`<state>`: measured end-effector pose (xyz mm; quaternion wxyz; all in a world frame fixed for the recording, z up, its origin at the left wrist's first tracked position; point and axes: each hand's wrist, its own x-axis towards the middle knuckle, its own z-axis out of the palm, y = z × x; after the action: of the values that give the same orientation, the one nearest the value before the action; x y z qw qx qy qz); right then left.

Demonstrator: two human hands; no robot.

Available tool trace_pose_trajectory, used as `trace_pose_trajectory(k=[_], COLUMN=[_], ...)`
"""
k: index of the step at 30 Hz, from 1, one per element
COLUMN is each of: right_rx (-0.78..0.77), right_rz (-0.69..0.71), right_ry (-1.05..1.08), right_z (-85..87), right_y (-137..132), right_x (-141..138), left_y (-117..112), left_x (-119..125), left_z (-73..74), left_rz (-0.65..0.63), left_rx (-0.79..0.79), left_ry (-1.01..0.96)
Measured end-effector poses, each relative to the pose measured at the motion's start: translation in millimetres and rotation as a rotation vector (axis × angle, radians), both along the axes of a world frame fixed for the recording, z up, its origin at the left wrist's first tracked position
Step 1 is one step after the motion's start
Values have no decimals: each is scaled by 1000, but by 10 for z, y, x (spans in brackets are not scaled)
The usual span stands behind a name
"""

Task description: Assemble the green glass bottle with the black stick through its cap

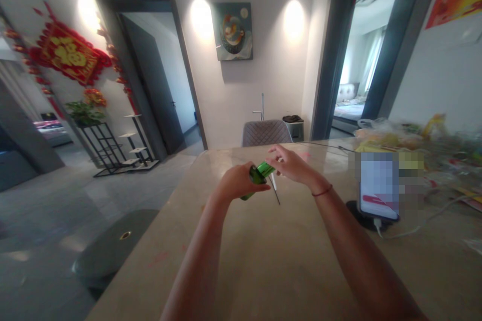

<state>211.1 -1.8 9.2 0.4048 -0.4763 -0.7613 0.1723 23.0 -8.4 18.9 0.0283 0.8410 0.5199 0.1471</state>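
My left hand (238, 181) is closed around a dark green bottle (257, 176), held tilted above the beige table (263, 261). My right hand (288, 163) pinches the bottle's bright green top end (265, 168) with its fingers. A thin dark stick-like thing (275, 191) hangs down from under my right hand; what it is cannot be made out. A red string circles my right wrist.
A phone (378, 195) on a black stand with a white cable stands on the table to the right. Bags and clutter (414, 140) fill the far right. A grey chair (266, 133) is at the table's far end. A round stool (113, 248) sits left.
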Motion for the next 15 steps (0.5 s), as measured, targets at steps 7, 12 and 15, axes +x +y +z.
trace_pose_trajectory(k=[7, 12, 15], right_rx=[-18, -28, -29], right_rz=[62, 130, 146], right_ry=[61, 101, 141], right_z=[4, 12, 13], right_y=[-9, -24, -19], right_x=[30, 37, 40], left_y=[-6, 3, 13], left_x=[3, -3, -14], left_z=[8, 5, -1], left_rz=[-4, -10, -22], left_rx=[-20, -32, -31], left_ry=[-15, 3, -5])
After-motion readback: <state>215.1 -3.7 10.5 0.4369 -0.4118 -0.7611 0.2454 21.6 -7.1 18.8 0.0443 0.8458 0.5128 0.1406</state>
